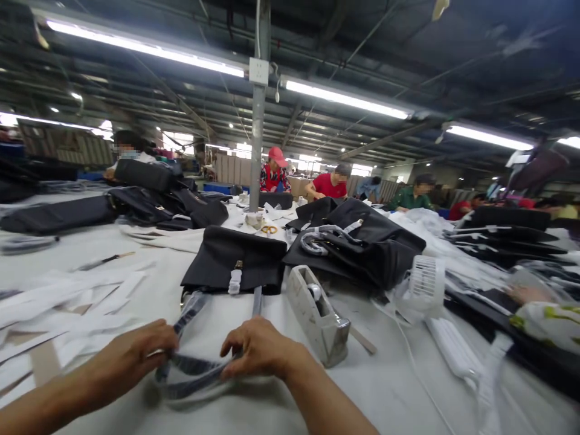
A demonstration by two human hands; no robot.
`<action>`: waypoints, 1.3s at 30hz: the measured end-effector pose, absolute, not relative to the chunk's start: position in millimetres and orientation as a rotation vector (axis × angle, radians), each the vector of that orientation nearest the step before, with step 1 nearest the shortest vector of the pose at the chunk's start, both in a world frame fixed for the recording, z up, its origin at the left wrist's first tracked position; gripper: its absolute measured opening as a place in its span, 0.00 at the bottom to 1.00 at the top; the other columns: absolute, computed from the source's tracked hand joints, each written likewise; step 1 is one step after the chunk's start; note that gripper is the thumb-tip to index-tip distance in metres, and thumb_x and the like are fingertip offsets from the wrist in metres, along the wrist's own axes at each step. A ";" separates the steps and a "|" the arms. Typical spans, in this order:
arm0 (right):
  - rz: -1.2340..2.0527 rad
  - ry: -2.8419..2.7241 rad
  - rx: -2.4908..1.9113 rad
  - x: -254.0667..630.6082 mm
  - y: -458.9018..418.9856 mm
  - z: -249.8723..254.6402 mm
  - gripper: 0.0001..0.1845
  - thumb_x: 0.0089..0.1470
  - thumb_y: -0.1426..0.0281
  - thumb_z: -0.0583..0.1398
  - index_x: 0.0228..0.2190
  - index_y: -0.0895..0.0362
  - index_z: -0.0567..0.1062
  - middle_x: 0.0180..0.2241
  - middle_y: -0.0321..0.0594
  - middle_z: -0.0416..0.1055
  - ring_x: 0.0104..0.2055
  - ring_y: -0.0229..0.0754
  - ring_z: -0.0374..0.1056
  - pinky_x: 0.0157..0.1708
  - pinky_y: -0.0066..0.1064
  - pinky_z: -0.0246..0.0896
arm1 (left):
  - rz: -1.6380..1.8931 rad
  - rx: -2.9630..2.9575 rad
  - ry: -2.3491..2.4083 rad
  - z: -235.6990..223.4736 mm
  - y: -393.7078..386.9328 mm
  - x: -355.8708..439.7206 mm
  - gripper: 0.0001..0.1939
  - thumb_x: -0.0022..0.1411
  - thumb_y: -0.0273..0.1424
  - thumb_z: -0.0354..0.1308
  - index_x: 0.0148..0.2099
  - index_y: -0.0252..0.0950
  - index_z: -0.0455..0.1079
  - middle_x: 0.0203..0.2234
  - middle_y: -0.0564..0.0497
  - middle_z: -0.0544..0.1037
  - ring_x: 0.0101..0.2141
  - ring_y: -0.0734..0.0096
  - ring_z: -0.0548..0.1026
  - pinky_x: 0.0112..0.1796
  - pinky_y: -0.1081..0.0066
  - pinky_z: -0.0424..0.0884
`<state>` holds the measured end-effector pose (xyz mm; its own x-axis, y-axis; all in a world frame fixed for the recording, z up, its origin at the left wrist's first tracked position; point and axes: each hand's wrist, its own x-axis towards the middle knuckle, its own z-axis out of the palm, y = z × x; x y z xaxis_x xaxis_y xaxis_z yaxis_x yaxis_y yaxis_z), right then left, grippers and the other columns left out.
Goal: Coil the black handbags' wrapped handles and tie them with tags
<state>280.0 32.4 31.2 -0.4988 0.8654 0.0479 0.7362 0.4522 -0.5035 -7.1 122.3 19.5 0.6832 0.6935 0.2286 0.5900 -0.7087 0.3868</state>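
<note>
A black bag (235, 260) lies on the white table (149, 284) in front of me, with a wrapped grey handle strap (193, 368) running from it toward me. My left hand (131, 359) pinches the strap on its left side, fingers closed. My right hand (256, 350) grips the strap's right side, fingers curled over it. The strap's loop sags between both hands near the table's front edge.
A grey tape dispenser (317, 314) stands right of my right hand. A small white fan (423, 287) and more black bags (362, 241) lie at right. Paper strips (67, 296) cover the left. Several seated people (330, 184) work at the far side, beside a pillar (257, 121).
</note>
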 end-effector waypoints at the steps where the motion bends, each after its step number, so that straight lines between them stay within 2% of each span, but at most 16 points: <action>1: 0.561 -2.425 -1.406 279.8 32.5 31.1 0.23 0.44 0.51 0.67 0.40 0.50 0.78 0.30 0.32 0.75 0.38 0.40 0.70 0.44 0.30 0.56 | 0.509 2.566 1.035 10.3 127.3 -13.5 0.10 0.58 0.41 0.53 0.34 0.49 0.75 0.31 0.58 0.78 0.34 0.65 0.74 0.37 0.71 0.70; 4: 0.356 -2.427 -1.455 279.6 33.6 28.4 0.26 0.43 0.49 0.66 0.41 0.50 0.77 0.31 0.36 0.74 0.41 0.44 0.67 0.46 0.34 0.55 | 0.566 2.398 1.066 -11.5 137.3 -26.9 0.11 0.57 0.47 0.54 0.36 0.53 0.74 0.32 0.63 0.78 0.36 0.63 0.75 0.38 0.67 0.72; 8: 0.245 -2.422 -1.467 280.6 34.4 27.4 0.24 0.43 0.49 0.66 0.39 0.50 0.77 0.29 0.36 0.71 0.38 0.43 0.66 0.42 0.32 0.56 | 0.674 2.122 1.104 -15.8 132.1 -24.2 0.15 0.54 0.52 0.57 0.37 0.51 0.74 0.32 0.65 0.79 0.37 0.62 0.74 0.39 0.67 0.72; 11: 0.228 -2.404 -1.462 280.4 30.9 33.7 0.21 0.44 0.52 0.67 0.38 0.51 0.77 0.30 0.37 0.72 0.38 0.43 0.66 0.40 0.31 0.55 | 0.888 1.875 1.270 -2.8 118.3 -15.3 0.19 0.54 0.54 0.55 0.38 0.48 0.73 0.28 0.65 0.77 0.34 0.66 0.72 0.37 0.69 0.70; 13: 0.204 -2.373 -1.447 279.5 27.2 38.4 0.18 0.45 0.58 0.68 0.37 0.53 0.77 0.31 0.38 0.73 0.38 0.43 0.66 0.41 0.32 0.54 | 0.936 1.795 1.259 6.0 107.7 -10.0 0.20 0.56 0.51 0.56 0.37 0.41 0.73 0.26 0.60 0.75 0.31 0.71 0.70 0.35 0.73 0.68; 15: 0.205 -2.351 -1.440 278.7 24.8 41.0 0.14 0.45 0.62 0.68 0.35 0.54 0.78 0.31 0.38 0.74 0.37 0.42 0.66 0.43 0.33 0.53 | 0.836 1.774 1.141 10.7 98.3 -6.2 0.22 0.53 0.50 0.59 0.33 0.34 0.71 0.24 0.55 0.74 0.28 0.72 0.68 0.31 0.73 0.67; 18: 0.234 -2.371 -1.434 278.5 24.2 41.1 0.10 0.43 0.64 0.68 0.30 0.54 0.79 0.27 0.38 0.72 0.34 0.41 0.65 0.42 0.32 0.53 | 0.796 1.906 1.076 11.6 86.7 -3.6 0.17 0.59 0.44 0.55 0.33 0.34 0.69 0.25 0.53 0.72 0.28 0.71 0.68 0.31 0.73 0.66; 22: 0.297 -2.433 -1.501 282.1 23.7 40.4 0.07 0.42 0.64 0.68 0.26 0.53 0.79 0.26 0.38 0.72 0.33 0.40 0.64 0.37 0.30 0.53 | 0.750 2.449 0.905 15.8 72.1 2.9 0.07 0.64 0.29 0.50 0.37 0.36 0.70 0.32 0.50 0.73 0.36 0.68 0.69 0.40 0.70 0.66; 24: 0.367 -2.484 -1.528 285.5 23.7 40.3 0.05 0.41 0.66 0.67 0.24 0.53 0.79 0.26 0.37 0.72 0.32 0.40 0.65 0.36 0.30 0.54 | 0.617 2.702 0.769 20.3 67.2 8.3 0.08 0.63 0.24 0.49 0.37 0.37 0.69 0.31 0.50 0.73 0.37 0.67 0.68 0.42 0.69 0.64; 27: 0.502 -2.527 -1.520 288.5 24.0 40.3 0.02 0.40 0.69 0.66 0.23 0.52 0.79 0.26 0.35 0.74 0.34 0.40 0.66 0.37 0.29 0.55 | 0.535 2.861 0.801 27.8 63.9 16.4 0.07 0.60 0.22 0.52 0.35 0.37 0.69 0.30 0.51 0.73 0.37 0.66 0.67 0.42 0.67 0.62; 32: 0.580 -2.524 -1.559 283.2 22.2 45.1 0.10 0.38 0.69 0.67 0.29 0.53 0.78 0.33 0.37 0.74 0.40 0.46 0.66 0.40 0.32 0.56 | 0.278 2.955 0.794 42.7 61.1 24.4 0.07 0.49 0.20 0.55 0.29 0.37 0.69 0.26 0.51 0.74 0.37 0.63 0.69 0.44 0.64 0.60; 33: 0.588 -2.520 -1.561 281.8 21.3 46.8 0.12 0.38 0.69 0.67 0.31 0.54 0.77 0.34 0.38 0.73 0.40 0.46 0.65 0.40 0.32 0.57 | 0.240 2.965 0.795 46.7 59.4 25.0 0.08 0.49 0.20 0.55 0.30 0.37 0.71 0.26 0.51 0.74 0.37 0.63 0.69 0.44 0.63 0.60; 35: 0.575 -2.513 -1.522 279.3 19.6 49.1 0.16 0.38 0.70 0.67 0.34 0.55 0.75 0.37 0.39 0.72 0.41 0.45 0.65 0.40 0.33 0.57 | 0.247 2.950 0.790 55.0 54.1 26.3 0.15 0.50 0.20 0.55 0.40 0.37 0.73 0.29 0.50 0.76 0.39 0.61 0.70 0.45 0.63 0.59; 37: 0.530 -2.522 -1.413 276.7 18.7 48.6 0.22 0.39 0.69 0.67 0.40 0.55 0.74 0.42 0.41 0.71 0.45 0.47 0.64 0.43 0.33 0.57 | 0.318 2.912 0.747 61.0 47.1 28.0 0.22 0.54 0.22 0.55 0.52 0.39 0.69 0.38 0.48 0.77 0.43 0.61 0.71 0.48 0.63 0.58; 39: 0.506 -2.564 -1.307 272.9 19.0 44.8 0.26 0.40 0.67 0.67 0.44 0.54 0.73 0.45 0.42 0.70 0.48 0.48 0.63 0.46 0.35 0.56 | 0.334 2.889 0.687 62.2 40.7 30.6 0.21 0.61 0.28 0.55 0.57 0.39 0.65 0.41 0.48 0.77 0.44 0.61 0.71 0.49 0.63 0.58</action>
<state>272.9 19.0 44.8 -0.5804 0.8134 0.0383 0.7380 0.5453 -0.3975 30.6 40.7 62.2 0.8702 0.4589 0.1796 0.4248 -0.8832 0.1986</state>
